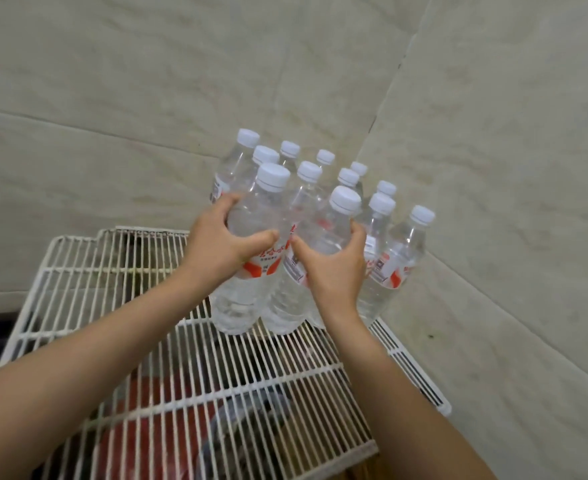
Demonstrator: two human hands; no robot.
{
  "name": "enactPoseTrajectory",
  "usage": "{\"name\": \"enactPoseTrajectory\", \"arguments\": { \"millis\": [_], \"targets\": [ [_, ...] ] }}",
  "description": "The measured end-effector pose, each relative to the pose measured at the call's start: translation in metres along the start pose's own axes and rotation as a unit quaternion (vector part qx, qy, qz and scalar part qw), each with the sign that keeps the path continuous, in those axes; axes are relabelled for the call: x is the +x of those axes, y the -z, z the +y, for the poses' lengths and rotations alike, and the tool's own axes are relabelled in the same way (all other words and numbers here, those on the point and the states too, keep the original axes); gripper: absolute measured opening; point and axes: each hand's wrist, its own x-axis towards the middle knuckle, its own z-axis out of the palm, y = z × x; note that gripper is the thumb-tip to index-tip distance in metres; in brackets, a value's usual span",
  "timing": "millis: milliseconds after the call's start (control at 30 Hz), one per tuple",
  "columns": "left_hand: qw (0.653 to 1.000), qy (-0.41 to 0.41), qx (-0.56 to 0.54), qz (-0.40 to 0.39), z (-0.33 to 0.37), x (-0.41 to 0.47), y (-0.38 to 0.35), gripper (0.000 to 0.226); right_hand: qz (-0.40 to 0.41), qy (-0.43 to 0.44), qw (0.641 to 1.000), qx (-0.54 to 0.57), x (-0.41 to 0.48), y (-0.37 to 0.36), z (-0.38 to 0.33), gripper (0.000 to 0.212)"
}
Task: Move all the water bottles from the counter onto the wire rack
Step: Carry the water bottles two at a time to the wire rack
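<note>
11 water bottles (pixel 394 258) with white caps stand bunched in the far right corner of the white wire rack (pixel 88 271), close against the pale walls (pixel 493 168). My left hand (pixel 221 245) is wrapped around the front left bottle (pixel 251 237), thumb across its near face, fingers curled round its far side. My right hand (pixel 334 266) is closed around the front right bottle (pixel 330 226) just beside it, thumb pressing near the label. Both bottles are upright, their bases on the rack wires. Red and dark shapes show blurred under the grid.
</note>
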Motion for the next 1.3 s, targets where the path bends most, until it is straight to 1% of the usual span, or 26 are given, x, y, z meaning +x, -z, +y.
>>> {"name": "enactPoseTrajectory", "arguments": {
  "millis": [100, 200, 267, 367, 600, 767, 867, 933, 1000, 1067, 1133, 1200, 1300],
  "targets": [
    [0.998, -0.030, 0.062, 0.000, -0.002, -0.003, 0.001, 0.056, -0.015, 0.020, 1.000, -0.019, 0.004, -0.003, 0.002, 0.078],
    [0.991, -0.062, 0.120, 0.017, -0.006, -0.007, -0.001, 0.066, -0.048, 0.055, 0.997, -0.036, -0.001, -0.003, 0.004, 0.075],
    [0.990, -0.052, 0.133, 0.016, -0.008, -0.009, -0.002, 0.071, -0.066, 0.065, 0.995, -0.046, -0.006, 0.002, 0.006, 0.077],
    [0.990, -0.037, 0.135, 0.003, -0.010, -0.010, -0.004, 0.073, -0.097, 0.056, 0.992, -0.056, -0.014, 0.014, 0.010, 0.072],
    [0.994, 0.008, 0.110, 0.024, 0.006, -0.035, -0.010, 0.074, -0.171, 0.056, 0.978, -0.107, -0.066, 0.040, 0.025, 0.074],
    [0.983, 0.042, 0.170, 0.056, 0.010, -0.085, -0.001, 0.070, -0.220, 0.051, 0.967, -0.118, -0.102, 0.070, 0.032, 0.064],
    [0.977, 0.061, 0.182, 0.098, 0.018, -0.120, 0.009, 0.064, -0.226, 0.092, 0.959, -0.145, -0.128, 0.084, 0.037, 0.057],
    [0.973, 0.065, 0.192, 0.108, 0.024, -0.139, 0.018, 0.059, -0.219, 0.117, 0.954, -0.167, -0.144, 0.087, 0.042, 0.054],
    [0.966, 0.066, 0.209, 0.140, 0.032, -0.171, 0.036, 0.052, -0.249, 0.135, 0.947, -0.154, -0.165, 0.086, 0.042, 0.053],
    [0.952, 0.072, 0.226, 0.193, 0.039, -0.203, 0.060, 0.047, -0.283, 0.163, 0.936, -0.128, -0.191, 0.077, 0.036, 0.055],
    [0.933, 0.096, 0.252, 0.237, 0.042, -0.237, 0.091, 0.044, -0.274, 0.202, 0.932, -0.122, -0.221, 0.063, 0.026, 0.060],
    [0.909, 0.125, 0.286, 0.277, 0.043, -0.272, 0.123, 0.044, -0.278, 0.225, 0.929, -0.093, -0.252, 0.052, 0.016, 0.052],
    [0.875, 0.166, 0.323, 0.320, 0.043, -0.323, 0.168, 0.042, -0.317, 0.252, 0.912, -0.061, -0.293, 0.041, 0.003, 0.044]
  ]
}}
